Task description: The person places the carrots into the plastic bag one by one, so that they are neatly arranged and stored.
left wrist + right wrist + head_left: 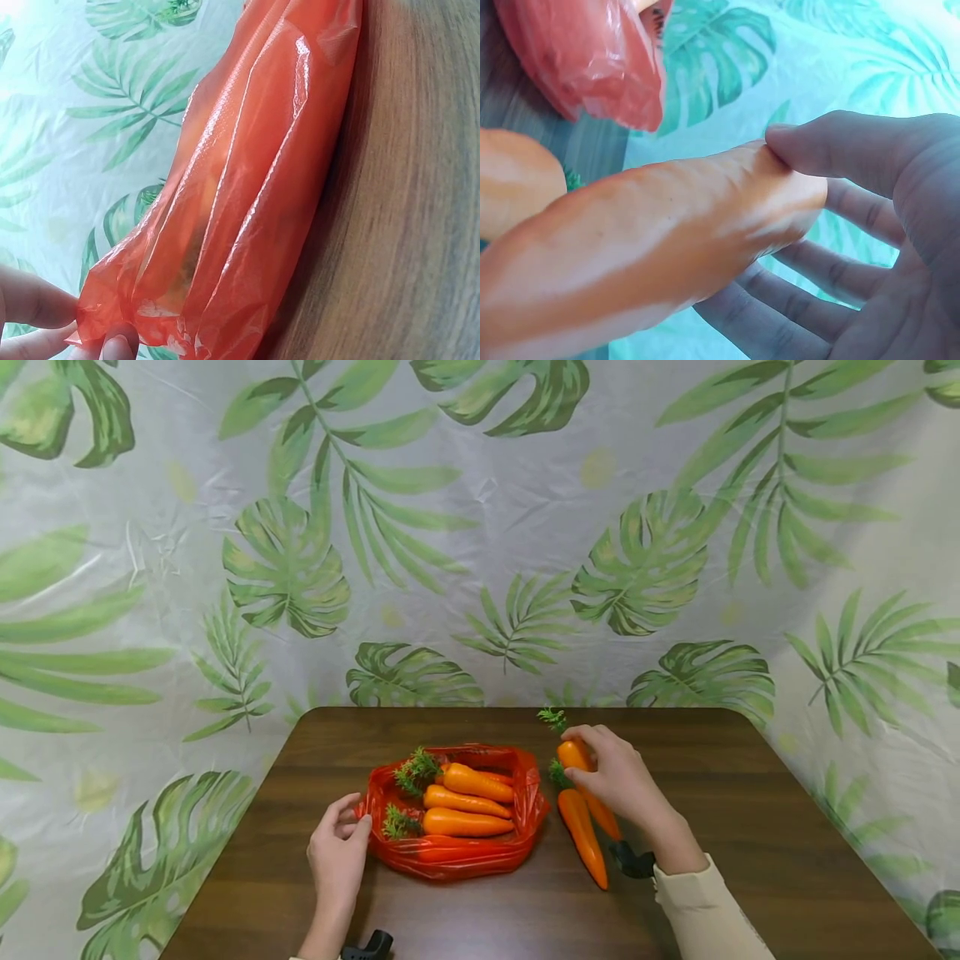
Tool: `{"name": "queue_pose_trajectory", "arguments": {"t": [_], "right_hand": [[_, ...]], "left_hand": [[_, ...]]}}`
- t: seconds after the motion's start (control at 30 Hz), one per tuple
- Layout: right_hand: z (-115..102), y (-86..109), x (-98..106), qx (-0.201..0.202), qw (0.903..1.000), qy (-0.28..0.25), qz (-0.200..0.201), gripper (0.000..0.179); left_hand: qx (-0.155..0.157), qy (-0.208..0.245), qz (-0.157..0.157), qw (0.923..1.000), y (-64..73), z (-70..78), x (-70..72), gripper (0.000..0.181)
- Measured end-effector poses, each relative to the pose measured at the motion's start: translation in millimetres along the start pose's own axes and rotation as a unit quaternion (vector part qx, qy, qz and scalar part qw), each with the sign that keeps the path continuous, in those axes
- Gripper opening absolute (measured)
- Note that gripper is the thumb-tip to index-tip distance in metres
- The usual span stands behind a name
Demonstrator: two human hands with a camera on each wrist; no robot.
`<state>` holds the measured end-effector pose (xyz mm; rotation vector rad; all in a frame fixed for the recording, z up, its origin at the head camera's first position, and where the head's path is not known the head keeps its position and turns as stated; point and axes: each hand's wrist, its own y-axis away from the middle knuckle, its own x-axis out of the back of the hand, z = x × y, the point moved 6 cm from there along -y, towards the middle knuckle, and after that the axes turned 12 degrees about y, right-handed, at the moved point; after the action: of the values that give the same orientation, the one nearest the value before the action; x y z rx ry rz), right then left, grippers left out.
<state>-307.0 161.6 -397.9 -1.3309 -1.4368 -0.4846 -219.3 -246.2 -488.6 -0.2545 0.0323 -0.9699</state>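
A red plastic bag lies on the table with its mouth spread, and several orange carrots with green tops rest inside. My left hand is at the bag's left side; in the left wrist view its thumb and fingers pinch the crumpled edge of the bag. To the right of the bag, my right hand holds a carrot near its thick top end, thumb on one side and fingers on the other. Another carrot lies on the table just left of the held one.
The dark wooden table has its far edge against a leaf-printed curtain. A black wrist strap piece sits by my right wrist, and another black piece by my left wrist.
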Motion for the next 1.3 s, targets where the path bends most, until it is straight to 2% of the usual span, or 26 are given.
{"name": "queue_pose_trajectory", "arguments": {"t": [0.33, 0.7, 1.07, 1.3], "right_hand": [[-18.2, -5.5, -9.6, 0.021, 0.9997, 0.003, 0.006, 0.047], [-49.0, -15.9, -15.4, 0.049, 0.9987, -0.008, 0.011, 0.047], [-78.2, -25.9, -25.7, 0.094, 0.9954, -0.019, -0.001, 0.045], [-97.3, -31.4, -31.1, 0.137, 0.9905, -0.015, -0.003, 0.047]], "left_hand": [[0.004, 0.002, -0.003, 1.0000, 0.2, -0.1, -0.4, 0.033], [0.003, 0.002, -0.001, 1.0000, 0.6, 1.0, -0.5, 0.032], [0.001, 0.000, 0.000, 1.0000, 0.5, -0.4, -0.1, 0.033], [-0.007, -0.004, 0.006, 0.9999, -0.1, -0.4, -0.1, 0.032]]}}
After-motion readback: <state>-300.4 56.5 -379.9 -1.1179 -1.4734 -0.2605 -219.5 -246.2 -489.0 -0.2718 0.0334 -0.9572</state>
